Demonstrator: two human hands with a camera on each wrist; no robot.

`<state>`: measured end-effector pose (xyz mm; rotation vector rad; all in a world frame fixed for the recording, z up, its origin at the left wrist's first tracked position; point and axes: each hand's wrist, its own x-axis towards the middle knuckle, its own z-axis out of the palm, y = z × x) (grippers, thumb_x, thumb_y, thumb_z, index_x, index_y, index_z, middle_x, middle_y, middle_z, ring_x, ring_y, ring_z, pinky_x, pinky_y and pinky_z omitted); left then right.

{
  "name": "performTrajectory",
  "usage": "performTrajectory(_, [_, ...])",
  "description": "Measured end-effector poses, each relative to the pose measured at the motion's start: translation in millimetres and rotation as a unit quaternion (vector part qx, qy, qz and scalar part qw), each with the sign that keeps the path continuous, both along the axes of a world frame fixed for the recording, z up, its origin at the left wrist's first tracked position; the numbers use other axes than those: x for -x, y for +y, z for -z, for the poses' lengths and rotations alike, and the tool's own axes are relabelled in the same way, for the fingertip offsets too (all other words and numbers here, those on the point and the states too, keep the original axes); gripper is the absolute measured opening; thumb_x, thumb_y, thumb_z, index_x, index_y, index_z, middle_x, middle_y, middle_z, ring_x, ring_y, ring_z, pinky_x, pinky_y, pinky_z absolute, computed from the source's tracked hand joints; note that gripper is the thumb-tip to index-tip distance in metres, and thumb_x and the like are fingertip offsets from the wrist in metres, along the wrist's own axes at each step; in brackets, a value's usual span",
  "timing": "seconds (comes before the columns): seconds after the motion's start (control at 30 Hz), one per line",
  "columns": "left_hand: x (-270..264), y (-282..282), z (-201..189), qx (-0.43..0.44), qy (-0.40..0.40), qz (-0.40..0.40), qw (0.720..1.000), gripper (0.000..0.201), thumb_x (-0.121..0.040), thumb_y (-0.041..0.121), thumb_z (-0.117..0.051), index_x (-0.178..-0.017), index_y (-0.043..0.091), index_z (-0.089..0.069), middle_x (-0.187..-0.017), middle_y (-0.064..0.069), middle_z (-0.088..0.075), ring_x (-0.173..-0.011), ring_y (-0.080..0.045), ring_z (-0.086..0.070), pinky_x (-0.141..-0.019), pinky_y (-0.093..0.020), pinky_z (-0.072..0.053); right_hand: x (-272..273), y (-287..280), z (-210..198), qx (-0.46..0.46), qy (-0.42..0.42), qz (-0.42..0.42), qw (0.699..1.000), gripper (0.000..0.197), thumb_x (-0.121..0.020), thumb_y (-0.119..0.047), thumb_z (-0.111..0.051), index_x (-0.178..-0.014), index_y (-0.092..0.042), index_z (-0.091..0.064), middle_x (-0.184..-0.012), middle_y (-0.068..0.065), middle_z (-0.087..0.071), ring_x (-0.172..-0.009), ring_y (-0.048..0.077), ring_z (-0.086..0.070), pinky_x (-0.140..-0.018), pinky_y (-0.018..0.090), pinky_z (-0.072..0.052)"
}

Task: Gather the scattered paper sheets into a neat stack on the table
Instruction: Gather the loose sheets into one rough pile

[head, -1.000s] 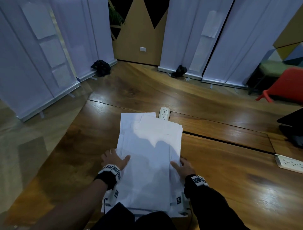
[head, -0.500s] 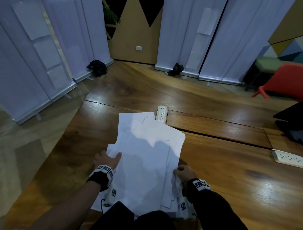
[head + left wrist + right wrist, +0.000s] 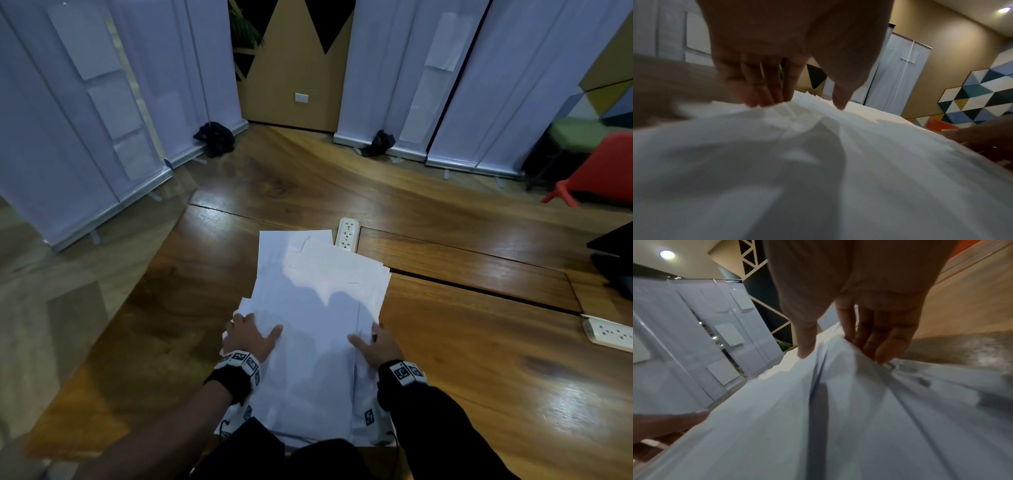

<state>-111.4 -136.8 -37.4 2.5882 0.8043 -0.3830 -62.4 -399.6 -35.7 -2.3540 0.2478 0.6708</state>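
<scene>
A loose pile of white paper sheets (image 3: 318, 308) lies fanned on the wooden table (image 3: 479, 359), its edges uneven at the far end and on the left. My left hand (image 3: 253, 335) rests on the pile's left edge. Its straight fingers (image 3: 764, 91) and thumb (image 3: 840, 97) press down on the sheets (image 3: 818, 162). My right hand (image 3: 375, 346) is at the pile's right edge. Its thumb (image 3: 806, 344) lies on top and its fingers (image 3: 879, 340) reach past the edge, so the paper (image 3: 838, 418) ridges up between them.
A white power strip (image 3: 347, 233) touches the pile's far edge, and another one (image 3: 609, 334) lies at the right. A dark object (image 3: 613, 260) sits at the table's right edge. White banner stands (image 3: 85, 137) and a red chair (image 3: 603, 174) stand beyond the table.
The right hand has lowered the sheets it had lifted. The left hand has come in from the left onto the pile's edge, and the pile sits narrower between both hands.
</scene>
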Motion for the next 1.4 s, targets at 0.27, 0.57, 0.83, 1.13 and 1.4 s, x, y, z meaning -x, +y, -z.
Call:
performTrajectory(0.27, [-13.3, -9.8, -11.7, 0.035, 0.007, -0.046, 0.998, 0.09, -0.077, 0.069, -0.05, -0.144, 0.013, -0.031, -0.15, -0.015, -0.029, -0.139, -0.035, -0.026, -0.106, -0.05, -0.036, -5.9, -11.1, 9.7, -0.01, 0.03, 0.051, 0.998, 0.079, -0.079, -0.051, -0.069, -0.145, -0.018, -0.04, -0.127, 0.008, -0.064, -0.117, 0.03, -0.06, -0.102, 0.043, -0.047])
performTrajectory(0.57, [-6.0, -19.4, -15.3, 0.018, 0.008, 0.007, 1.0, 0.078, -0.079, 0.067, -0.049, -0.14, 0.021, -0.038, -0.148, -0.011, -0.033, -0.136, -0.032, -0.031, -0.107, -0.048, -0.034, -2.0, -13.5, 9.1, -0.061, 0.023, 0.141, 0.988, 0.05, -0.072, -0.013, -0.067, -0.121, -0.015, -0.057, -0.112, 0.012, -0.068, -0.098, 0.03, -0.066, -0.088, 0.036, -0.054])
performTrajectory(0.83, [0.2, -19.2, -7.3, 0.037, 0.061, 0.009, 0.997, 0.075, -0.084, 0.061, -0.046, -0.139, 0.011, -0.038, -0.142, -0.015, -0.036, -0.133, -0.033, -0.034, -0.104, -0.044, -0.037, -2.7, -17.5, 11.9, -0.093, 0.07, 0.103, 0.988, 0.053, -0.066, -0.024, -0.084, -0.114, -0.017, -0.063, -0.108, 0.004, -0.07, -0.102, 0.027, -0.066, -0.093, 0.04, -0.052])
performTrajectory(1.13, [-24.9, -1.4, -4.2, 0.079, -0.016, 0.011, 0.997, 0.046, -0.094, 0.039, -0.041, -0.129, 0.011, -0.053, -0.129, -0.016, -0.056, -0.119, -0.031, -0.053, -0.098, -0.04, -0.045, 3.4, -11.8, -1.3, -0.094, 0.046, 0.07, 0.992, 0.064, -0.063, -0.007, -0.058, -0.124, -0.028, -0.059, -0.108, 0.004, -0.07, -0.092, 0.028, -0.065, -0.072, 0.03, -0.053])
performTrajectory(1.4, [-57.1, 16.5, -2.1, 0.203, -0.104, -0.1, 0.969, 0.021, -0.091, 0.027, -0.051, -0.08, 0.011, -0.059, -0.084, -0.012, -0.063, -0.077, -0.028, -0.057, -0.068, -0.028, -0.042, 6.1, -21.8, -10.0, -0.121, 0.069, 0.106, 0.984, 0.049, -0.071, 0.014, -0.053, -0.113, -0.008, -0.066, -0.08, 0.001, -0.069, -0.066, 0.017, -0.063, -0.042, 0.016, -0.046])
